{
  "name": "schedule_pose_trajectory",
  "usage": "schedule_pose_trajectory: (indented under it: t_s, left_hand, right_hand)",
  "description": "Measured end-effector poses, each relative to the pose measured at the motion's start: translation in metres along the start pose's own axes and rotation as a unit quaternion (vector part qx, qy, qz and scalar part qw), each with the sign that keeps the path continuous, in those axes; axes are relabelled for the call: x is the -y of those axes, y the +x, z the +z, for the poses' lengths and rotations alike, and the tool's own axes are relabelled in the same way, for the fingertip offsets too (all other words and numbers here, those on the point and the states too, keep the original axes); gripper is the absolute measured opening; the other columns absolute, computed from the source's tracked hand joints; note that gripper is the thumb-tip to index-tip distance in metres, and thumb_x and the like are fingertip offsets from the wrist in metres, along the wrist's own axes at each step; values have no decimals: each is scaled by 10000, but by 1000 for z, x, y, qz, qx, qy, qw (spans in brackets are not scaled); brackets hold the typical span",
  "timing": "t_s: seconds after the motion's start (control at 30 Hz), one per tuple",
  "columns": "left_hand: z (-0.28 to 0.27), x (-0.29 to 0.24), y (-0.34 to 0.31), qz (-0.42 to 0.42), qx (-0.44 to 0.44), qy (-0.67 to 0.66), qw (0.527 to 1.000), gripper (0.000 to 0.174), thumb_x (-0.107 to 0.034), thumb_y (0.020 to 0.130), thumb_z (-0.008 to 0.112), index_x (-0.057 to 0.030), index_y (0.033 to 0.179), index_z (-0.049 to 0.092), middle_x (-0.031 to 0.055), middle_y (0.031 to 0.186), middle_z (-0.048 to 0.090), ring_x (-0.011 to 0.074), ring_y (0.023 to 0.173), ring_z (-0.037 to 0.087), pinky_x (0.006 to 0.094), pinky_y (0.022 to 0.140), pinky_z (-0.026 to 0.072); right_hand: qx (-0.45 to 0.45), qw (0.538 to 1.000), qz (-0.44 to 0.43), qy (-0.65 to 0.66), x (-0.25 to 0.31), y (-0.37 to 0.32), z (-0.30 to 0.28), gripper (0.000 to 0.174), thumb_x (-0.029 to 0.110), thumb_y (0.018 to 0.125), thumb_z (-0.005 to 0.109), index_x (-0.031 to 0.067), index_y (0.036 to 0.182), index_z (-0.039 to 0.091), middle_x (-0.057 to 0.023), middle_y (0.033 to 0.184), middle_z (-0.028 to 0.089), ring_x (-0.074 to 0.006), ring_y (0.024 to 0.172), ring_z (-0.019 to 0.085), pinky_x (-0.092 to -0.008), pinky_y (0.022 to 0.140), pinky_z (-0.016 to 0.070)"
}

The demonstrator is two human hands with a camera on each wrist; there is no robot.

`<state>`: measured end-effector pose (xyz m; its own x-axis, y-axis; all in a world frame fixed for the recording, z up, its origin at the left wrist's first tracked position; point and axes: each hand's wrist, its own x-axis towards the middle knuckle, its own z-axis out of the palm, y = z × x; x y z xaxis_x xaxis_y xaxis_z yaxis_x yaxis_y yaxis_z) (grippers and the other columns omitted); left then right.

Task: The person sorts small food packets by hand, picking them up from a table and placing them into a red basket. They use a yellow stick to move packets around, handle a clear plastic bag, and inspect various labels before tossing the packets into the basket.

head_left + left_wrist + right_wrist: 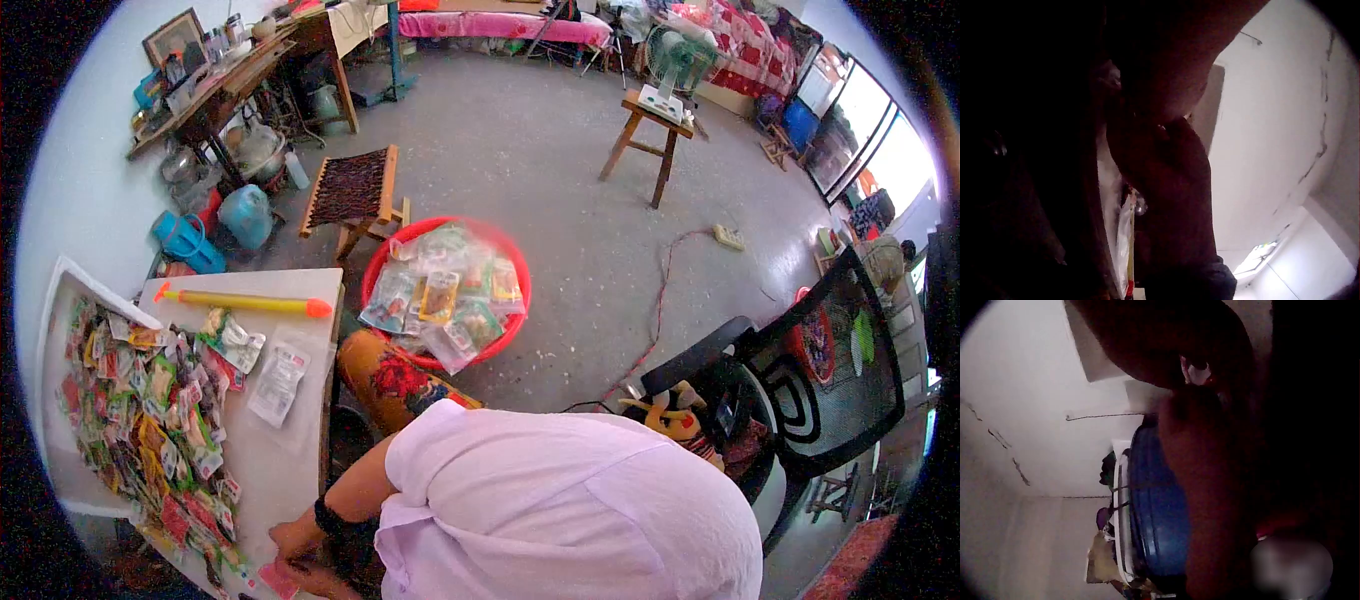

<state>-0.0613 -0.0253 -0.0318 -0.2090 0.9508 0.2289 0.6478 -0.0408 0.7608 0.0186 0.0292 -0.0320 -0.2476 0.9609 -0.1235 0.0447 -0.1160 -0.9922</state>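
Both hands meet low at the table's near edge in the head view. My right hand (pixel 293 540), with a black band at its wrist, pinches a small pink-red packet (pixel 278 580). Just below, my left hand (pixel 318 582) holds the same packet, partly cut off by the frame's edge. The wrist views are very dark; in the right one a white and red bit of packet (pixel 1197 374) shows between the hands. Beside them lies a heap of small colourful packets (pixel 165 410) on the white table (pixel 275 470).
A clear bag with a pale packet (pixel 278 385) and a yellow pump-like tube (pixel 245 302) lie on the table. A red basin (pixel 527 290) of bagged packets stands on the floor near a folding stool (pixel 348 190). An office chair (pixel 830 350) is at the right.
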Motion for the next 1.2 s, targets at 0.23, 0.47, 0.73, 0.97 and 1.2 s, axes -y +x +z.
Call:
schedule_pose_trajectory:
  t_s: [0.23, 0.47, 0.73, 0.97, 1.2]
  left_hand:
    - [9, -13, -1, 57, -8, 37, 998, 208, -159, 714, 486, -25, 872, 506, 147, 783, 527, 258, 697, 503, 347, 612, 409]
    - [17, -4, 2, 89, -12, 39, 995, 188, -136, 704, 482, -29, 856, 510, 124, 793, 523, 239, 722, 498, 335, 631, 405]
    - [16, -35, 8, 54, 31, 356, 932, 92, -138, 667, 462, -64, 697, 505, 137, 675, 481, 323, 662, 468, 408, 581, 375]
    - [21, -37, -1, 141, -117, 278, 943, 81, -153, 654, 475, -83, 685, 503, 122, 671, 479, 312, 624, 471, 409, 533, 376]
    - [21, -41, 2, 173, -138, 267, 938, 44, -114, 615, 492, -79, 625, 467, 108, 600, 452, 303, 568, 455, 417, 502, 358]
  right_hand:
    - [218, 881, -386, -168, 14, -3, -33, 219, 187, 630, 537, -27, 674, 516, -141, 657, 553, -244, 543, 496, -372, 483, 381]
    - [172, 983, -56, -13, 44, -37, -49, 218, 193, 601, 529, -22, 632, 514, -135, 630, 546, -223, 536, 478, -369, 480, 365]
    - [176, 981, 75, 4, 30, 0, -102, 265, 204, 725, 512, 15, 911, 498, -82, 743, 548, -153, 638, 528, -293, 512, 446]
    - [92, 929, -222, -282, 36, 29, -148, 231, 209, 691, 491, 4, 792, 531, -152, 808, 520, -280, 688, 523, -345, 624, 430]
    - [11, 968, -86, -236, 44, 66, -135, 223, 177, 695, 527, 22, 855, 512, -98, 702, 549, -199, 609, 527, -309, 535, 413]
